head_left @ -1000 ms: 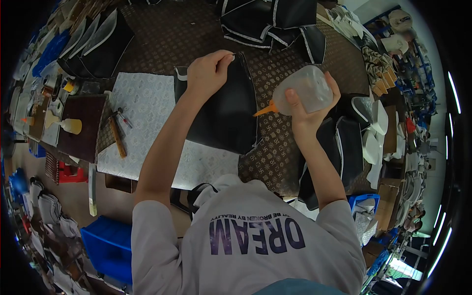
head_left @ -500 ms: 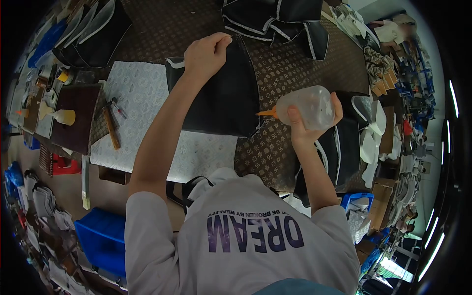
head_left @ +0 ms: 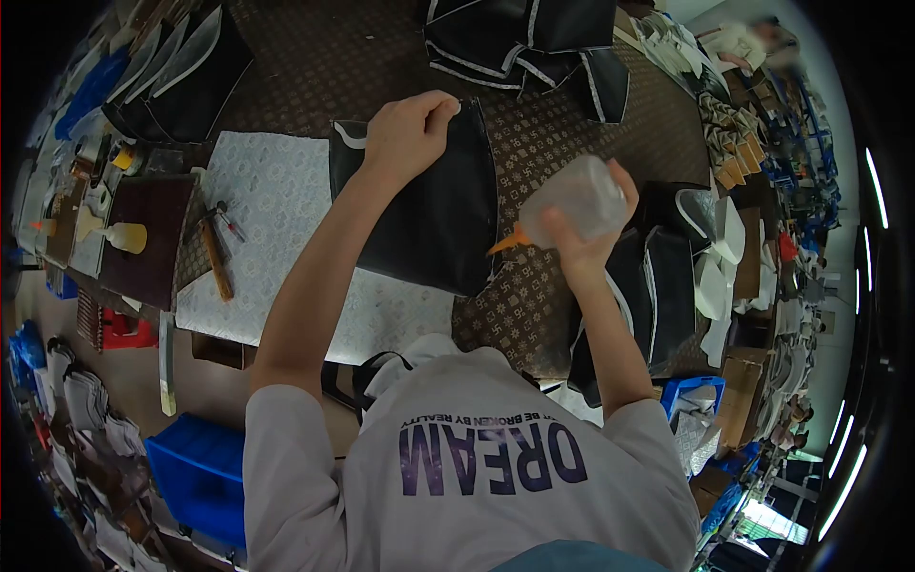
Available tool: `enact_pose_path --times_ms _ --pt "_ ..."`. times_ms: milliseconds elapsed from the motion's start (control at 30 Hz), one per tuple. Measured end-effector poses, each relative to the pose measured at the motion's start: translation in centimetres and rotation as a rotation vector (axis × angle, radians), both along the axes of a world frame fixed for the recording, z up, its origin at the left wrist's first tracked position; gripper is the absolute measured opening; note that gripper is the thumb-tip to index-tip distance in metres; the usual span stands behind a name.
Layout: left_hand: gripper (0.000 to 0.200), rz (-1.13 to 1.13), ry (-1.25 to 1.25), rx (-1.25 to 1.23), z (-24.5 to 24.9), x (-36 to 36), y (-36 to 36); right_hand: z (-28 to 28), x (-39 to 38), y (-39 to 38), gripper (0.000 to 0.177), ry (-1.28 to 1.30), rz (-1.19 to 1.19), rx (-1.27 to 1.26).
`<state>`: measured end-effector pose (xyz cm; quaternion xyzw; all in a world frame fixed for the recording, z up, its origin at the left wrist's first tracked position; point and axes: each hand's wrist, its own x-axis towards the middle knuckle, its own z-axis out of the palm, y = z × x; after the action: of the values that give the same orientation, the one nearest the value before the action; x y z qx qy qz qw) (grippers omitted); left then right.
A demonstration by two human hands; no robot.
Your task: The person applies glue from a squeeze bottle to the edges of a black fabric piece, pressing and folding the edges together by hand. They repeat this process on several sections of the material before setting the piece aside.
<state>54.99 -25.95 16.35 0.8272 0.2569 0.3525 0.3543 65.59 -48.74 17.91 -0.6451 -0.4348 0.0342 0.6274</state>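
A black leather-like panel (head_left: 424,214) with a white strip at its far left corner lies on a white patterned sheet (head_left: 276,219). My left hand (head_left: 410,138) is closed, thumb and fingers pinched on the panel's far right corner. In my right hand (head_left: 586,234) is a translucent squeeze bottle (head_left: 581,200), gripped on its side and tilted. Its orange nozzle (head_left: 508,240) points left, with the tip right at the panel's right edge, near the close corner.
A hammer (head_left: 216,257) lies left on the sheet. Beyond it, another bottle (head_left: 126,236) rests on a dark board (head_left: 143,272). Black pieces with white edging (head_left: 524,43) sit at the back, and more black pieces (head_left: 672,286) at right. A blue crate (head_left: 195,467) stands below left.
The panel and my left hand have shifted slightly toward me. My right hand has moved left with the bottle, and the nozzle has tipped lower along the panel's right edge.
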Motion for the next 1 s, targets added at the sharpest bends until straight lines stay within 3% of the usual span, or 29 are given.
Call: enact_pose_path --times_ms 133,267,300,367,400,467,533,600,667,733,833,933,1000 --pt "0.015 -0.091 0.012 -0.053 0.2 -0.9 -0.9 4.1 2.9 4.9 0.083 0.213 -0.051 0.170" --pt "0.016 -0.153 0.031 -0.073 0.7 -1.8 -1.4 4.0 6.3 10.0 0.084 0.257 -0.061 0.302" --pt "0.016 -0.160 0.010 -0.072 0.6 -1.9 -1.3 4.1 6.3 10.8 0.077 0.371 -0.053 0.369" --pt "0.016 -0.156 -0.019 -0.056 0.6 -2.3 -0.7 4.7 5.7 10.8 0.057 0.359 0.026 0.396" --pt "0.016 -0.150 0.049 -0.060 1.1 -2.7 -0.4 4.6 5.0 10.3 0.053 0.342 -0.005 0.351" --pt "0.016 -0.145 -0.097 -0.020 0.2 -2.7 0.9 3.2 4.8 8.4 0.052 0.281 0.038 0.227" --pt "0.015 -0.159 -0.079 -0.050 1.0 -3.1 3.4 1.4 3.2 5.6 0.060 0.335 0.016 0.084" --pt "0.015 -0.119 -0.089 -0.019 1.8 -3.5 7.8 0.3 2.5 2.7 0.071 0.563 0.023 0.033" --pt "0.016 -0.089 -0.127 0.036 2.7 -3.7 13.0 0.3 2.8 0.1 0.069 0.716 -0.029 0.077" --pt "0.016 -0.153 -0.195 0.112 4.2 -4.6 18.8 -0.7 4.2 -2.5 0.065 0.869 -0.301 0.256" --pt "0.013 -0.283 -0.139 0.120 5.5 -8.0 27.1 -1.8 4.5 -6.8 0.063 0.817 -0.585 0.320" --pt "0.010 -0.256 0.068 0.460 4.1 -13.1 34.6 -3.5 4.1 -11.4 0.062 0.829 -0.696 0.425" --pt "0.011 -0.069 0.459 0.596 0.3 -16.6 41.5 -4.3 2.3 -13.8 0.065 0.817 -0.851 0.433"
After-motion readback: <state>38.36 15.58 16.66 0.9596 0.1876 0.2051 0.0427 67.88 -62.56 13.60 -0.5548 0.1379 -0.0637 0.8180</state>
